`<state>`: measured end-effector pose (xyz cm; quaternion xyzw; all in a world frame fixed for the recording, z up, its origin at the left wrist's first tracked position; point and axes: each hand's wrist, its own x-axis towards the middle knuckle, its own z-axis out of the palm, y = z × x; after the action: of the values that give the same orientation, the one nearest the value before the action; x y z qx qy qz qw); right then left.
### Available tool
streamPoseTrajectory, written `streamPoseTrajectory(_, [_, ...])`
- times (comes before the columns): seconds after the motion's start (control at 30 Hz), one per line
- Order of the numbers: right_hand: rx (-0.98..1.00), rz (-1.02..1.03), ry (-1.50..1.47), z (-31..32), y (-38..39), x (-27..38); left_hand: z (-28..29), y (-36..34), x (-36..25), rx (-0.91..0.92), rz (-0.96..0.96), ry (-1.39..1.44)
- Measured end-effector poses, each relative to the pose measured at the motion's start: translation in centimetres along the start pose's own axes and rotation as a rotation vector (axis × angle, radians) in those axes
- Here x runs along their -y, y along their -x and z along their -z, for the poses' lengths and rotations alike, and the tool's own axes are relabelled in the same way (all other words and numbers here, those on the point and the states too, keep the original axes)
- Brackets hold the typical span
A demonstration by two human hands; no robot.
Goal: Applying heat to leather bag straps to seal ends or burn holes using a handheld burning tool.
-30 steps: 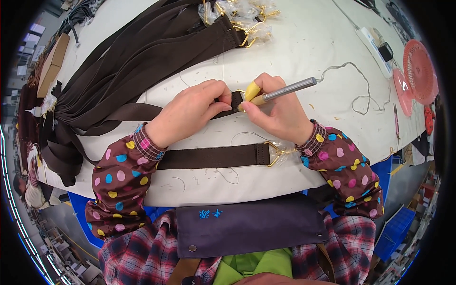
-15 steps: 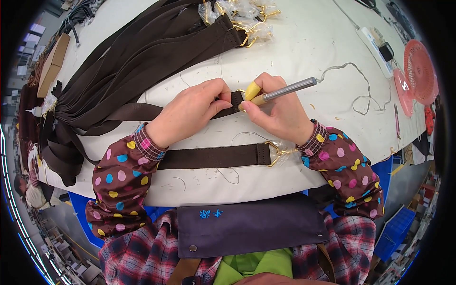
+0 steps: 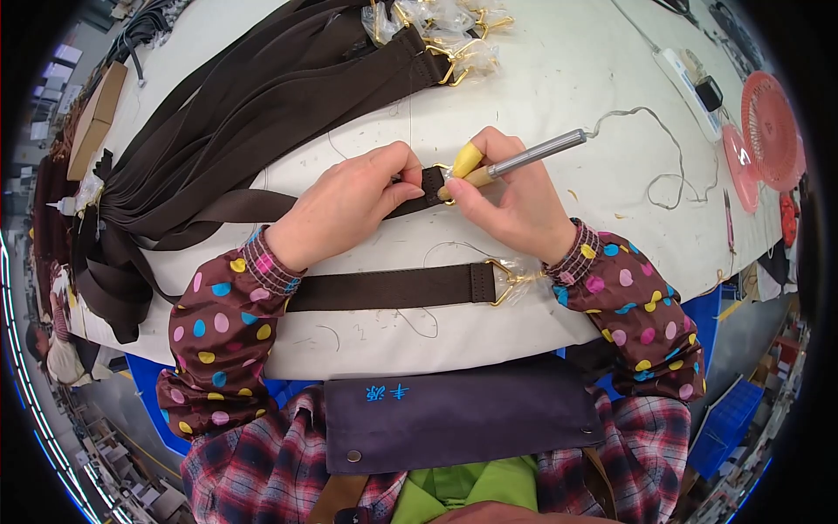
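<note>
My left hand [image 3: 353, 201] pinches a dark brown strap [image 3: 432, 186] close to its end, where a gold metal ring is fitted. My right hand [image 3: 515, 196], with a yellow finger cover [image 3: 467, 160] on one finger, grips a corded pen-shaped tool [image 3: 541, 152] that has a grey handle and a tan front part. Its front end is at the strap end by the ring; the very tip is hidden by my fingers. Nearer to me lies another strap [image 3: 384, 286] with a gold clasp [image 3: 509, 282] in clear plastic wrap.
A thick bundle of brown straps [image 3: 244, 113] fills the left of the white table [image 3: 559, 87], its gold hardware [image 3: 449, 61] wrapped in plastic. At the right stand a pink fan [image 3: 768, 131] and a white power strip [image 3: 690, 92]. The tool's grey cord [image 3: 655, 131] loops there.
The back end of the tool has tilted slightly up and to the right, and my right fingers have shifted a little. My left hand stays on the strap.
</note>
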<state>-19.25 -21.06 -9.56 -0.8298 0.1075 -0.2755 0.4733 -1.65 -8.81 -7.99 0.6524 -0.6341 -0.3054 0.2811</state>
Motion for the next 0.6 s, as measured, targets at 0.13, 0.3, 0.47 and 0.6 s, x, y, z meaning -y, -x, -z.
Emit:
streamPoseTrajectory(0.13, [0.017, 0.002, 0.046, -0.08, -0.02, -0.20, 0.04, 0.08, 0.05, -0.003, -0.003, 0.001])
streamPoseTrajectory(0.3, [0.023, 0.030, 0.134, 0.02, -0.12, 0.22, 0.14, 0.10, -0.07, 0.003, -0.001, -0.012])
streamPoseTrajectory(0.47, [0.020, 0.032, 0.134, -0.08, -0.06, 0.03, 0.17, 0.07, -0.29, 0.011, 0.020, -0.025])
streamPoseTrajectory(0.6, [0.018, -0.046, 0.015, -0.41, 0.02, -0.43, 0.05, 0.12, -0.19, -0.007, 0.032, -0.025])
